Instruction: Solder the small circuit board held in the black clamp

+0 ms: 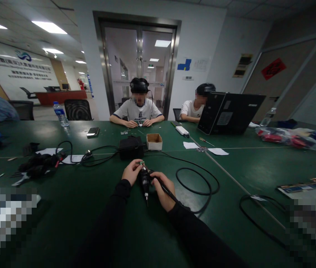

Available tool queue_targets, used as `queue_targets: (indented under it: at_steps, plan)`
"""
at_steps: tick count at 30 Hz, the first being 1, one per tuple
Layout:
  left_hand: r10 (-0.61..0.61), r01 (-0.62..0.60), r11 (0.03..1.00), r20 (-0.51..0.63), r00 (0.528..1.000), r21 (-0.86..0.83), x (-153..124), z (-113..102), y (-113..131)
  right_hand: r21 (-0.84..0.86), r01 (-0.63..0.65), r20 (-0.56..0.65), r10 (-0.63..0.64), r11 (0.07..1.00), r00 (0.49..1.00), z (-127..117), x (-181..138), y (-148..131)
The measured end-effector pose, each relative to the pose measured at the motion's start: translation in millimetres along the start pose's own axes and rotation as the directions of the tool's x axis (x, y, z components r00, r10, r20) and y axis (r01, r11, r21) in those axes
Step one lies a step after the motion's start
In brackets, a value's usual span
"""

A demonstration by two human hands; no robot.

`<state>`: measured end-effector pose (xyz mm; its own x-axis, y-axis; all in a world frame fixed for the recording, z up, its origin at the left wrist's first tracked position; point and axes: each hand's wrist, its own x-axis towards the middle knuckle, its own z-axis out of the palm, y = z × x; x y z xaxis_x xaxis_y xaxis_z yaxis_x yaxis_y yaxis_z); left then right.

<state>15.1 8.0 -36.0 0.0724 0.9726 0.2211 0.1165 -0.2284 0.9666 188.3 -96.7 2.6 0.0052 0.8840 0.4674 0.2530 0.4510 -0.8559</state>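
A black electric screwdriver (145, 180) lies between my hands, its silver bit end pointing toward me. At its far end sits a small green circuit board (142, 163); I cannot tell whether it is joined to the tool. My left hand (131, 171) is closed, thumb and finger pinching the small board beside the screwdriver's far end. Closed around a black cable (171, 194), my right hand (164, 189) is just right of the tool, fingertips near its body. The cable runs under that hand and loops away to the right.
Beyond my hands stand a black power box (131, 147) and a small open cardboard box (154, 142). Tangled black cables (39, 163) lie left, a computer tower (229, 113) stands right. Two people (139, 108) sit across the green table (105, 230); another is at far left.
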Motion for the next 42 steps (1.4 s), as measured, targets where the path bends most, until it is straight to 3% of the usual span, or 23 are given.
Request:
queue_targets:
  at_steps: [31,42]
  plan:
    - [0.043,-0.043,0.999,-0.012,0.999,-0.028,2.1,1.4,-8.2,-0.017,0.035,-0.031,-0.035,0.999,0.999,0.1,-0.6,2.8]
    - [0.026,-0.025,0.999,-0.031,0.999,0.032,2.2,2.3,-5.0,-0.034,0.047,-0.063,-0.049,0.998,0.997,-1.0,-0.8,0.0]
